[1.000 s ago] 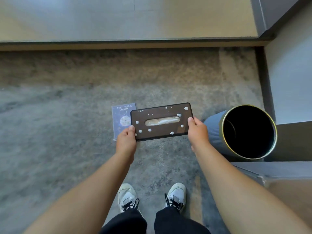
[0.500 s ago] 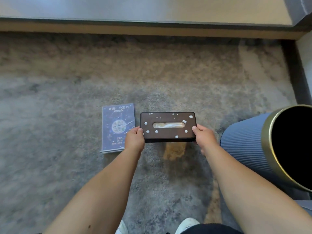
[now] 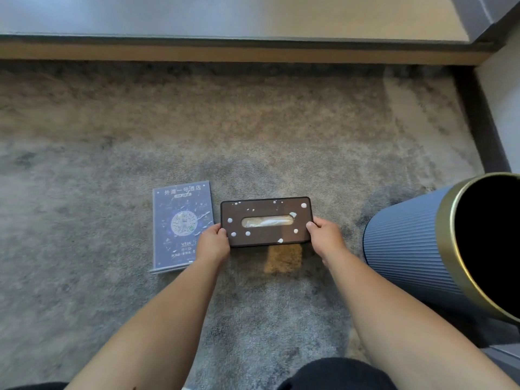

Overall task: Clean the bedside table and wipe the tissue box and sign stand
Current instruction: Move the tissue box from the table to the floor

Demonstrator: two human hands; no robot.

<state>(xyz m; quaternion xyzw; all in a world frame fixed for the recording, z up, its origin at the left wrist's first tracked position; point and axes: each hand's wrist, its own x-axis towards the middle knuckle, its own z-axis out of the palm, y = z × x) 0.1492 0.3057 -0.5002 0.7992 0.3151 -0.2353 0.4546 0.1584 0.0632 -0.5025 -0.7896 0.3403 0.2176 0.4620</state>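
Observation:
A dark brown tissue box (image 3: 266,230) dotted with white specks lies low over the grey carpet, a tissue showing in its top slot. My left hand (image 3: 213,243) grips its left end and my right hand (image 3: 326,240) grips its right end. Just left of the box, a blue sign stand (image 3: 180,218) with a printed card lies flat on the carpet, its near right corner partly under my left hand.
A ribbed blue waste bin (image 3: 408,249) with a gold rim lies tipped at the right, close to my right forearm. A wooden skirting strip (image 3: 253,53) runs along the far edge of the carpet (image 3: 84,164). My dark trouser knees show at the bottom.
The tissue box has gone down from waist height to the carpet beside the sign stand, held in both hands. The view has dropped closer to the floor, and my shoes are out of sight.

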